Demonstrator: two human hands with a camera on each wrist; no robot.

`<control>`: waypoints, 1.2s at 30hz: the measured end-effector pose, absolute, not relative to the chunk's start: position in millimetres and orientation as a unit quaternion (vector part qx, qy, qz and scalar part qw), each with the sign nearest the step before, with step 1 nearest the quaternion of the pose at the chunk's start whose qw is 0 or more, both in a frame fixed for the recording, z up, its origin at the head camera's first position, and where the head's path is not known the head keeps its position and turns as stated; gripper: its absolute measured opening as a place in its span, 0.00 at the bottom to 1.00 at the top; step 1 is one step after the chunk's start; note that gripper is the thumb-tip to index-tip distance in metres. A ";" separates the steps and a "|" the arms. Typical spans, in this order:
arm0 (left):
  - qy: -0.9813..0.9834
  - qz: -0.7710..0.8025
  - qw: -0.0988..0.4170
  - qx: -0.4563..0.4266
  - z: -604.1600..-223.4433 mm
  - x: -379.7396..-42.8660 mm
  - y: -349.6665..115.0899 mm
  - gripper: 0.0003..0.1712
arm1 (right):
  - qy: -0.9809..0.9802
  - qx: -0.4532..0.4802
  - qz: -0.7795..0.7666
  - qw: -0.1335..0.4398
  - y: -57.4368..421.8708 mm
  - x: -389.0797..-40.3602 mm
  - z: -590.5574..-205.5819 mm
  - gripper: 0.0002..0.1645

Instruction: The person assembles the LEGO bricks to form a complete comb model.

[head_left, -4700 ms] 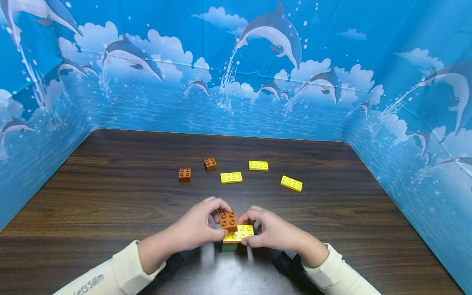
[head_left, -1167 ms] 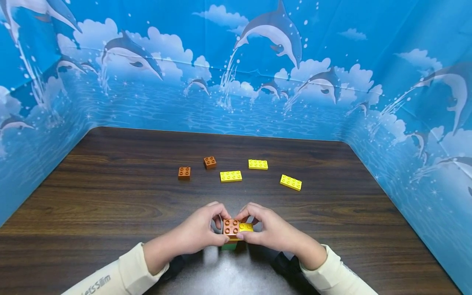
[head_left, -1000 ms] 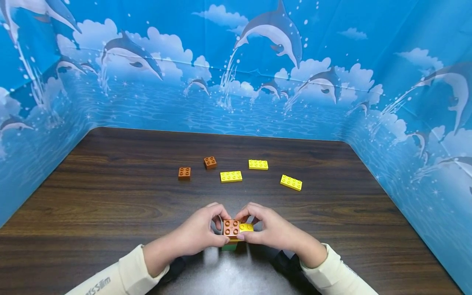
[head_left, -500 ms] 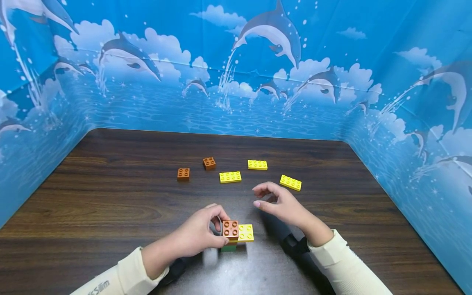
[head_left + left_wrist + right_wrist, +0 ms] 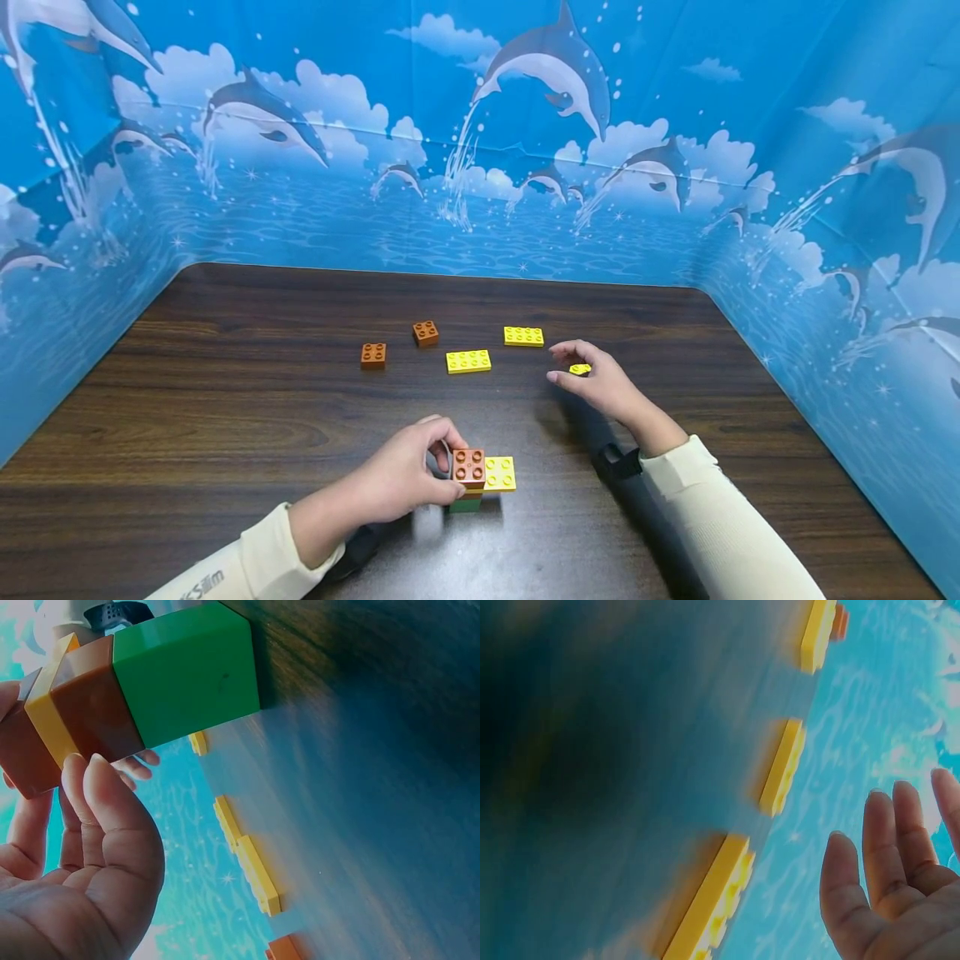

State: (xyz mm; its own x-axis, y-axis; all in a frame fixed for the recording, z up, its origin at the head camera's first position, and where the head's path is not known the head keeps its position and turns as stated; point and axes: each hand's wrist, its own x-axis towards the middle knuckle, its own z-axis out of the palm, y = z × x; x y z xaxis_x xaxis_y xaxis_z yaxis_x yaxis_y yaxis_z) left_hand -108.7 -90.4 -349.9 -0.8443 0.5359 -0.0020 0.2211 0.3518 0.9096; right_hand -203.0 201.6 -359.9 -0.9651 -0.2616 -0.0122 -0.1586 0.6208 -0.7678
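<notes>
A small tower of toy building bricks stands near the table's front. Its green block (image 5: pixel 187 679) is lowest, then a brown brick (image 5: pixel 97 705), then a yellow plate (image 5: pixel 501 473) jutting out to the right. On top, at the plate's left half, sits another brown brick (image 5: pixel 468 468), which my left hand (image 5: pixel 408 462) pinches between thumb and fingers. My right hand (image 5: pixel 600 383) hovers over the rightmost loose yellow plate (image 5: pixel 579 368), fingers spread and holding nothing. That hand hides most of this plate in the head view; the right wrist view shows its studded side.
Two loose yellow plates, one nearer (image 5: pixel 468 362) and one farther (image 5: pixel 523 337), lie mid-table. Left of them are two brown bricks, one nearer (image 5: pixel 373 356) and one farther (image 5: pixel 425 333). A blue dolphin-print curtain (image 5: pixel 337 208) borders the dark wooden table (image 5: pixel 225 400).
The top brown brick, earlier held tilted over the plate, now sits flat on it. My right hand has left the tower and moved forward and right to the loose yellow plate. The left stays.
</notes>
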 end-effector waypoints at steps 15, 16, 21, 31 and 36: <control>0.808 0.520 0.140 0.240 -350.7 -108.5 -90.3 0.16 | 0.915 -0.057 -0.392 0.071 232.3 -231.2 -365.7 0.31; 0.806 0.522 0.142 0.239 -350.8 -108.5 -90.3 0.17 | 0.915 -0.052 -0.392 0.073 234.2 -232.5 -366.6 0.31; 0.806 0.522 0.150 0.235 -350.7 -108.7 -90.8 0.17 | 0.917 -0.030 -0.389 0.082 242.5 -237.8 -370.4 0.31; 0.810 0.515 0.147 0.237 -350.2 -109.3 -91.3 0.17 | 0.924 -0.015 -0.362 0.119 252.2 -241.5 -371.1 0.31; 0.810 0.515 0.148 0.239 -350.3 -109.5 -91.2 0.17 | 0.927 -0.014 -0.345 0.145 255.0 -244.4 -374.9 0.32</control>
